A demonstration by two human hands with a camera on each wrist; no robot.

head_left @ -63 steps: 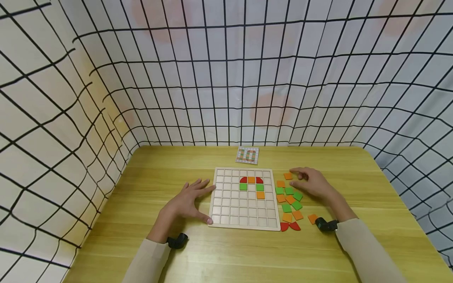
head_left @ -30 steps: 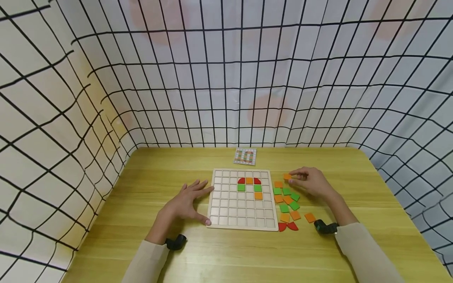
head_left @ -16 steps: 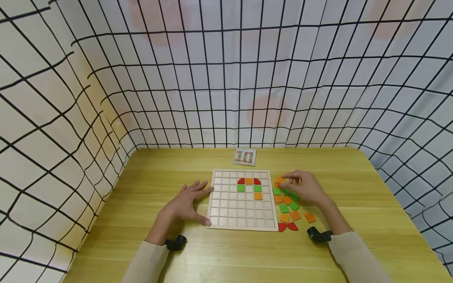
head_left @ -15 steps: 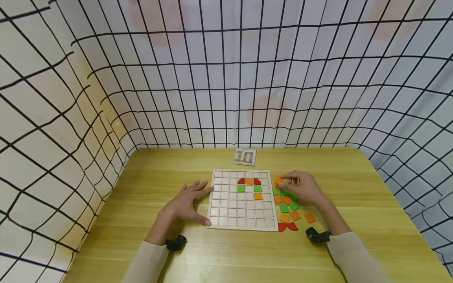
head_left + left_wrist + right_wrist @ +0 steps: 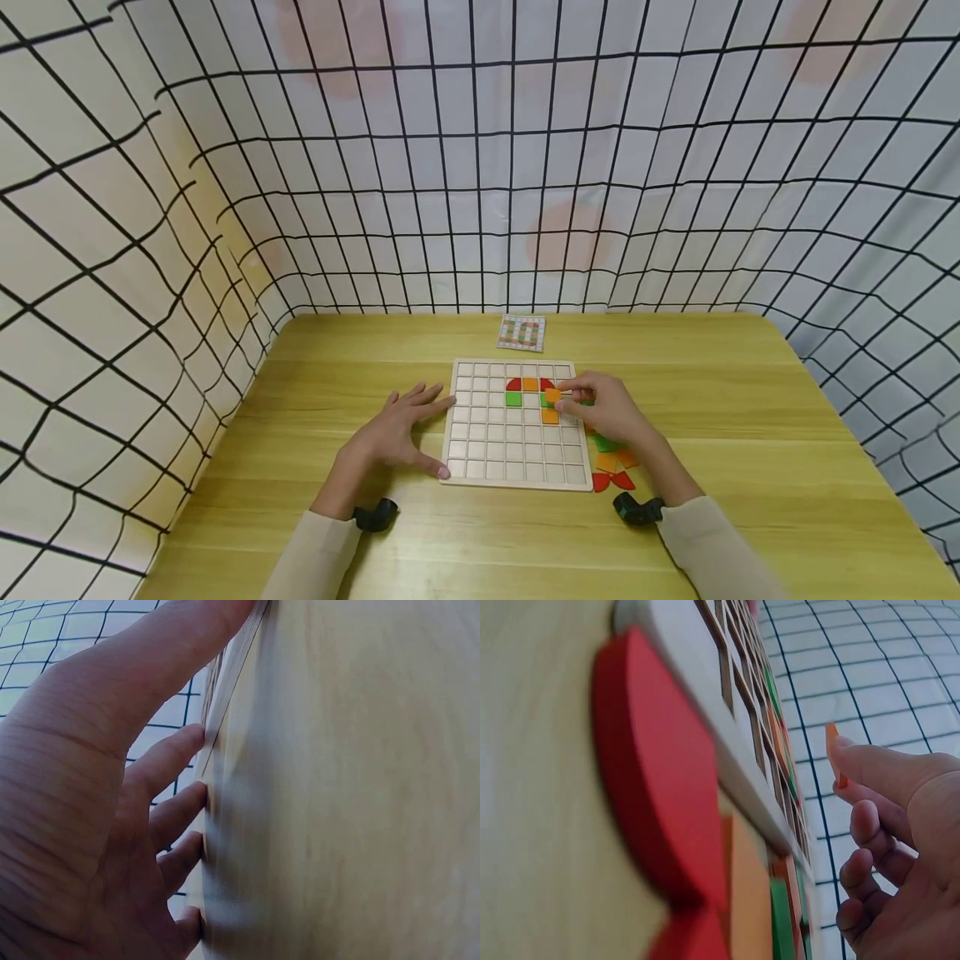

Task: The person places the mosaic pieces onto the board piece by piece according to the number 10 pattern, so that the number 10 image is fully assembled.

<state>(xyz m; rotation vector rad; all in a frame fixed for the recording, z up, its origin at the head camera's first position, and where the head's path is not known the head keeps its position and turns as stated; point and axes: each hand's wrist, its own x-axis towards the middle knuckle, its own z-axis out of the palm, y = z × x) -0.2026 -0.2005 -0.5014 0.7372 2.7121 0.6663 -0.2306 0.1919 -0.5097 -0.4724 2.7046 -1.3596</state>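
From where I stand, the right hand pinches an orange tile by its edge, thumb against fingers, above the grid board, which lies between the tabletop's left and right edges. The right wrist view shows a gap beneath that tile. It partly covers a green tile already set in the board, so I'd want it clear of its neighbours before lowering it flat, corners square to an unfilled cell. The pinch leaves the lower face free, which should help it seat; a fingertip could press it level afterwards. The left hand spreads its fingers wide, index and thumb touching the board's left side: a light, steady brace seems right. Near the tabletop's far edge, a patterned card lies within easy sight for checking placement.
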